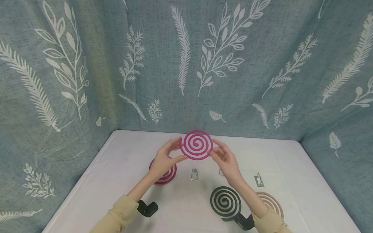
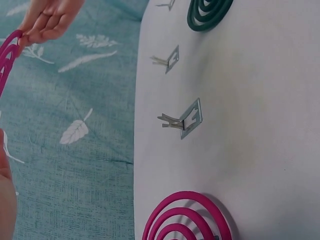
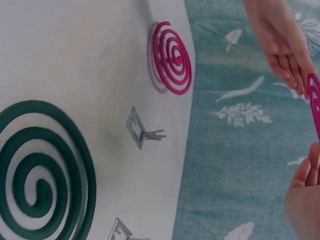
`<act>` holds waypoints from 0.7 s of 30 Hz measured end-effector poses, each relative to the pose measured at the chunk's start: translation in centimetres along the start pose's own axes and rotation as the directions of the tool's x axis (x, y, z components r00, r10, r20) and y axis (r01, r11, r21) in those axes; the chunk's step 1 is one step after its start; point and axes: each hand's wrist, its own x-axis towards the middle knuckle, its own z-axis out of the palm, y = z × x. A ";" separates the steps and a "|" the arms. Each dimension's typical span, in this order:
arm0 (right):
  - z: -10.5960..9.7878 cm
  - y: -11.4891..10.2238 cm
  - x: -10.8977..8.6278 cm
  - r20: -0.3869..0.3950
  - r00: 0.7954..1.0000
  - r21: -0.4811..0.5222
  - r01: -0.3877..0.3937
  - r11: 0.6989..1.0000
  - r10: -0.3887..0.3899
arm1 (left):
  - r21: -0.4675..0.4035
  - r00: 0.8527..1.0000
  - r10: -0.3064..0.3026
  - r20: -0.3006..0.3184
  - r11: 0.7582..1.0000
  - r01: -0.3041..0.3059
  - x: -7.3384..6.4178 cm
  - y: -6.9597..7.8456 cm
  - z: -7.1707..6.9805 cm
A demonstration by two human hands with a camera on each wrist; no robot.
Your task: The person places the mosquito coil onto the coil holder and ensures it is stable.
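Note:
A pink mosquito coil (image 1: 197, 144) is held up above the far part of the table, its flat spiral facing the head camera. The left hand (image 1: 162, 161) pinches its left edge between thumb and fingers. At the opposite edge, the right hand (image 1: 229, 163) grips it with thumb and fingertips. Below the left hand and partly hidden by it, a second pink coil (image 3: 177, 59) sits on a metal stand slightly off the table. Between the hands, lower down, a small metal coil stand (image 2: 175, 121) rests on the cloth with its prongs up.
A dark green coil (image 1: 224, 201) lies near the right forearm, with a brown coil (image 1: 276, 204) partly behind that arm. Another metal stand (image 1: 258, 181) is at the right; one more (image 1: 220, 172) is half hidden by the right hand. White cloth covers the table; a leaf-patterned curtain (image 1: 157, 64) surrounds it.

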 end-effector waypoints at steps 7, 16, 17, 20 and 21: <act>0.3 0.1 0.6 -0.027 0.999 0.030 -0.018 0.999 0.019 | -0.021 0.998 -0.059 -0.010 0.998 0.058 0.4 0.0 0.2; 0.4 1.1 1.0 0.003 0.997 0.017 -0.076 0.997 0.076 | -0.024 0.994 -0.107 -0.006 0.994 0.107 0.3 -1.2 0.6; 0.4 1.2 1.0 0.007 0.997 0.006 -0.082 0.997 0.082 | -0.020 0.993 -0.117 -0.003 0.993 0.117 0.2 -1.4 0.7; 0.3 1.8 0.9 0.023 0.995 -0.013 -0.098 0.995 0.099 | -0.008 0.989 -0.147 0.003 0.989 0.147 0.0 -1.9 1.0; 0.3 2.0 0.9 0.026 0.994 -0.019 -0.102 0.995 0.103 | -0.005 0.988 -0.152 0.003 0.988 0.152 -0.1 -2.1 1.2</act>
